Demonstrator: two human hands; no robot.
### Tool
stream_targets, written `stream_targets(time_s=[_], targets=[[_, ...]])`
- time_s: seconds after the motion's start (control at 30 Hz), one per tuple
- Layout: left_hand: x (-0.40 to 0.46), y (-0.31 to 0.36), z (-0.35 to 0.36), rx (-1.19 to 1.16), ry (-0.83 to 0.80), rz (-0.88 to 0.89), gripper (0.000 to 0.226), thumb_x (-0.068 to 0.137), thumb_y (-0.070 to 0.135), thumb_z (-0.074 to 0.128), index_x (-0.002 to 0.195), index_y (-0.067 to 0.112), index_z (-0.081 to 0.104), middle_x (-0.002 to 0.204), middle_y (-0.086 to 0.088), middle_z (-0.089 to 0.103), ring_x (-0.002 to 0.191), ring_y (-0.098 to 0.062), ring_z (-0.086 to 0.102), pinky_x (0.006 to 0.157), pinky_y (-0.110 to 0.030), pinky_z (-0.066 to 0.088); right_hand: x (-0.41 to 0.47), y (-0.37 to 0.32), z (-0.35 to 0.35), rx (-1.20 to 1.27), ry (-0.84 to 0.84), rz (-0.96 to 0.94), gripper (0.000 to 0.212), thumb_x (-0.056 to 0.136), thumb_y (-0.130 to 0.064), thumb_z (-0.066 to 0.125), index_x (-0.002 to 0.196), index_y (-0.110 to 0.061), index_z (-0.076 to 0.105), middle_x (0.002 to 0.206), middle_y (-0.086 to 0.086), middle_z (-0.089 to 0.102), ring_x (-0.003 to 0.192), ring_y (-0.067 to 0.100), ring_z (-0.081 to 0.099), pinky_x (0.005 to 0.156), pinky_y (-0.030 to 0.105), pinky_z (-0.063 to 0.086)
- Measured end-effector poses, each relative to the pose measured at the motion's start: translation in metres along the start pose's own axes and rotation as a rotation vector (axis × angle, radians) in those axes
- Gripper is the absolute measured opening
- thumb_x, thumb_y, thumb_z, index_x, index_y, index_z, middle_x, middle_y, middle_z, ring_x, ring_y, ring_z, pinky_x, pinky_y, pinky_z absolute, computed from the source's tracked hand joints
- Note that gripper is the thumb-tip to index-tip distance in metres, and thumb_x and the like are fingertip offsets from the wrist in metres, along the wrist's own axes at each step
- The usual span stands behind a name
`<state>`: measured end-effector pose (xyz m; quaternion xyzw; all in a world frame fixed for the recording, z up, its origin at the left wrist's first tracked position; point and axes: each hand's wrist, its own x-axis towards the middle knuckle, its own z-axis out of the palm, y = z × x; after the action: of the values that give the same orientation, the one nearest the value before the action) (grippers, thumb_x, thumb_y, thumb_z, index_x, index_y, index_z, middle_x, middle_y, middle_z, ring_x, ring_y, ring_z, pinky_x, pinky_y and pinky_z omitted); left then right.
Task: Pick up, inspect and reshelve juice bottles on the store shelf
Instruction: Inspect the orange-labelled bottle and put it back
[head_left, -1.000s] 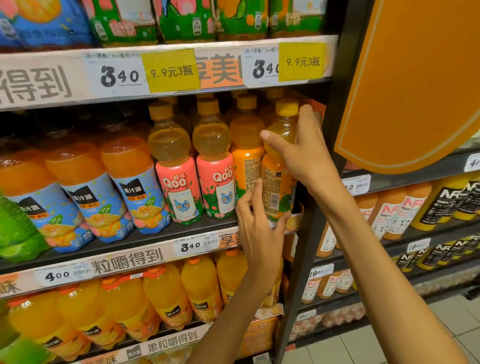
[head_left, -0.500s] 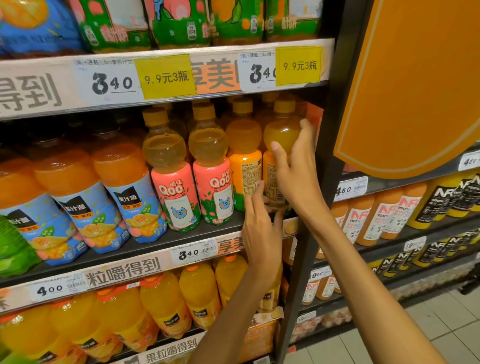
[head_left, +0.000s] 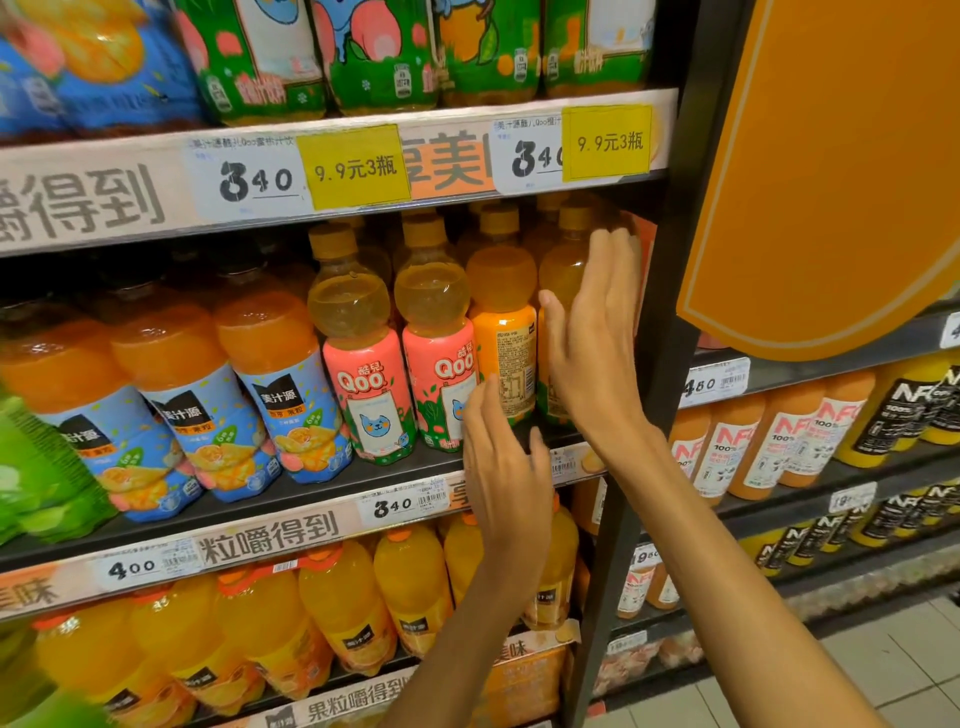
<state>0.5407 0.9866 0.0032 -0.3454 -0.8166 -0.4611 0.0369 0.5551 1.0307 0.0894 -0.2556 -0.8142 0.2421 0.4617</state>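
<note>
Fingers (head_left: 613, 270) of the right hand (head_left: 592, 358) lie spread flat against the rightmost bottle (head_left: 563, 270) standing on the shelf (head_left: 291, 480), left hand (head_left: 501, 457) empty; release gently, label facing out.

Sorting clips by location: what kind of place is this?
Most likely a supermarket drinks aisle: shelves packed with juice bottles, price tags on the shelf edges, and a yellow promo label.

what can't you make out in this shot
Head view only:
- End bottle: label hidden by the right hand.
- Whether that hand touches it: unclear.
- Orange-label bottle: print too small.
- Top shelf bottles: cut off by the frame edge.
- Left hand covers a price tag.
</note>
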Motion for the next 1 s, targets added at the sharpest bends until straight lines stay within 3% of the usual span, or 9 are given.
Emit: stream_targets(time_s=[0.07,0.13,0.2,0.27,0.37,0.5,0.63,0.83,1.0], targets=[[-0.006,-0.001,-0.001,-0.017,0.069,-0.02,0.058,0.101,0.004,0.033,0.15,0.005,0.003,0.157,-0.018,0.002,0.146,-0.026,0.004,0.119,-0.039,0.006,0.009,-0.011,0.0,-0.1,0.129,-0.157,0.044,0.099,-0.01,0.047,0.137,0.009,0.036,0.145,0.031,0.033,0.14,0.043,0.024,0.114,0.032,0.016],[-0.012,-0.01,-0.013,-0.033,0.22,0.051,0.071,0.091,0.006,0.055,0.149,0.006,0.013,0.157,-0.007,0.011,0.145,-0.018,0.012,0.115,-0.027,0.013,0.023,-0.023,0.001,-0.223,0.266,-0.28,0.029,0.094,-0.008,0.053,0.119,0.008,0.052,0.121,0.028,0.053,0.122,0.043,0.045,0.102,0.035,0.029],[-0.015,-0.013,-0.024,-0.035,0.228,0.085,0.073,0.09,0.005,0.056,0.148,0.007,0.013,0.157,-0.005,0.012,0.145,-0.016,0.011,0.115,-0.021,0.009,0.032,-0.027,-0.002,-0.296,0.348,-0.347,0.014,0.089,-0.007,0.058,0.096,0.005,0.058,0.095,0.023,0.058,0.094,0.039,0.053,0.082,0.033,0.03],[-0.012,-0.014,-0.021,-0.052,0.221,0.071,0.071,0.091,0.004,0.054,0.148,0.009,0.013,0.157,-0.004,0.014,0.144,-0.011,0.01,0.114,-0.018,0.008,0.039,-0.032,-0.005,-0.325,0.263,-0.382,0.013,0.087,-0.009,0.059,0.077,-0.002,0.055,0.074,0.017,0.056,0.073,0.03,0.048,0.07,0.033,0.025],[-0.012,-0.015,-0.021,-0.067,0.187,0.067,0.068,0.093,0.004,0.05,0.149,0.013,0.013,0.157,-0.001,0.015,0.143,-0.009,0.011,0.114,-0.019,0.011,0.061,-0.035,-0.008,-0.45,-0.034,-0.281,0.04,0.091,-0.02,0.052,0.057,-0.015,0.032,0.057,-0.002,0.037,0.066,0.026,0.045,0.064,0.034,0.024],[-0.012,-0.016,-0.024,-0.061,0.201,0.08,0.065,0.093,0.004,0.049,0.149,0.013,0.016,0.156,0.0,0.017,0.14,-0.003,0.01,0.113,-0.017,0.01,0.072,-0.034,-0.008,-0.397,-0.123,-0.168,0.034,0.088,-0.019,0.053,0.06,-0.013,0.036,0.056,-0.004,0.032,0.067,0.025,0.043,0.064,0.032,0.028],[-0.016,-0.015,-0.026,-0.055,0.257,0.055,0.059,0.092,0.008,0.055,0.145,0.01,0.029,0.149,-0.006,0.033,0.14,-0.015,0.026,0.11,-0.02,0.017,0.073,-0.032,-0.013,-0.293,-0.125,-0.129,0.036,0.087,-0.018,0.053,0.056,-0.013,0.036,0.055,-0.002,0.04,0.065,0.028,0.048,0.064,0.032,0.031],[-0.015,-0.017,-0.029,0.12,0.353,0.057,0.062,0.084,0.025,0.07,0.137,0.006,0.045,0.131,-0.012,0.052,0.124,-0.027,0.049,0.098,-0.038,0.042,0.066,-0.03,-0.016,-0.142,-0.119,-0.171,0.026,0.091,-0.027,0.056,0.094,-0.003,0.065,0.074,0.009,0.063,0.073,0.029,0.058,0.078,0.038,0.04],[-0.008,-0.019,-0.028,0.298,0.39,0.096,0.067,0.078,0.031,0.076,0.135,0.007,0.049,0.123,-0.011,0.058,0.112,-0.027,0.057,0.091,-0.04,0.05,0.06,-0.027,-0.014,-0.106,-0.046,-0.15,0.032,0.092,-0.028,0.058,0.073,-0.002,0.052,0.06,0.004,0.048,0.068,0.03,0.051,0.068,0.034,0.028]])
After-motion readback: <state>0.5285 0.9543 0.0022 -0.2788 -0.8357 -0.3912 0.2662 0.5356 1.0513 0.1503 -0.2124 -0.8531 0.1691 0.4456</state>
